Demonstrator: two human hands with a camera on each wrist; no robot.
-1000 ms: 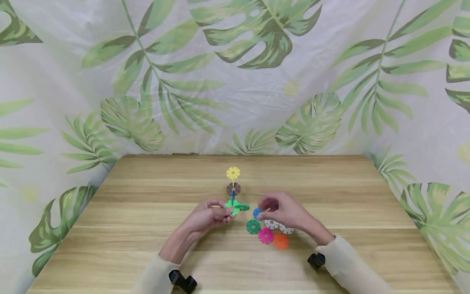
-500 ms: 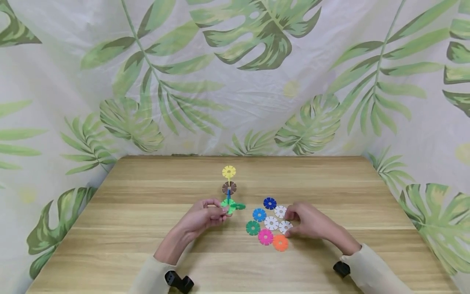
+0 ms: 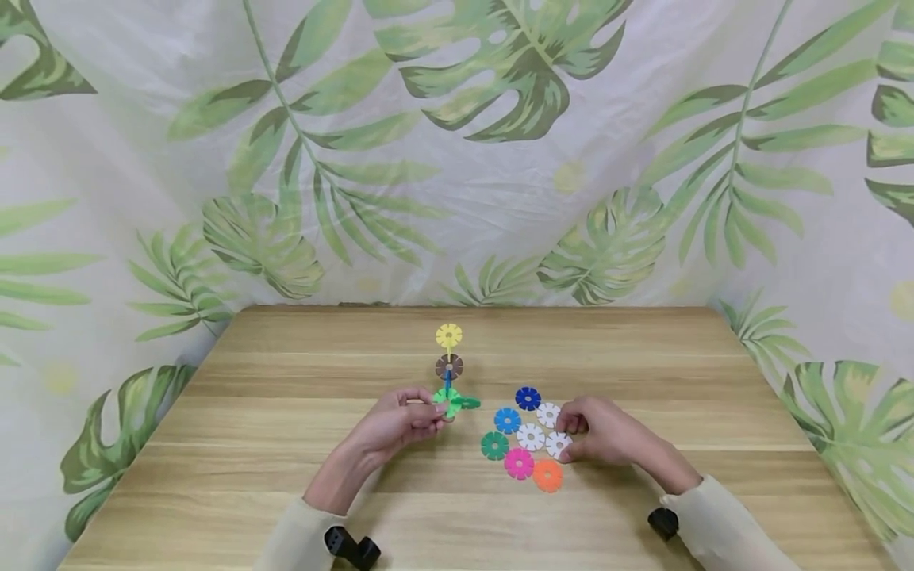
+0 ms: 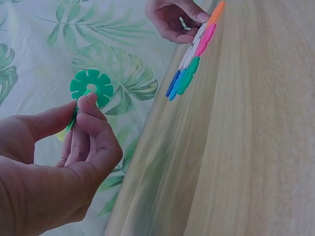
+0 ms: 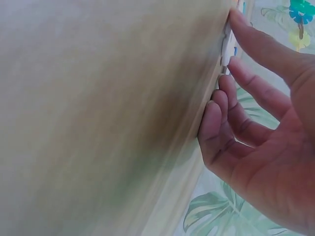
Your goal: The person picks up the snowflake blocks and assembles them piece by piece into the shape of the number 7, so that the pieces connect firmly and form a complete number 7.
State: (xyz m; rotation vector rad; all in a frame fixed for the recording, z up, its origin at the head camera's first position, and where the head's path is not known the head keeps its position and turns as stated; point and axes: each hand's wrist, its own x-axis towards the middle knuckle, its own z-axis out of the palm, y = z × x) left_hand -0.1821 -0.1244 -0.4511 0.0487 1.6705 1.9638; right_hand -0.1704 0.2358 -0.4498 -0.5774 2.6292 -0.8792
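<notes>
My left hand (image 3: 403, 419) pinches a light green notched plastic disc (image 3: 444, 395) between thumb and fingers. From that disc a chain of slotted discs runs away from me: a blue one on edge, a brown disc (image 3: 449, 367), and a yellow disc (image 3: 449, 335) at the far end. A dark green disc (image 4: 92, 88) sticks out to its right. My right hand (image 3: 607, 432) is at the right side of a group of loose discs. Its thumb and fingertips touch the edges of a lower white disc (image 3: 557, 446) and an upper white disc (image 3: 547, 415).
Flat on the wooden table (image 3: 321, 492) lie a dark blue disc (image 3: 528, 398), a light blue disc (image 3: 507, 420), a green disc (image 3: 494, 446), a pink disc (image 3: 519, 464), an orange disc (image 3: 548, 476) and a third white disc (image 3: 531, 437). A leaf-print cloth (image 3: 500, 198) hangs behind.
My right hand has moved right, from over the blue discs to the outer edge of the white ones, uncovering the dark blue disc. My left hand keeps its pinch on the light green disc.
</notes>
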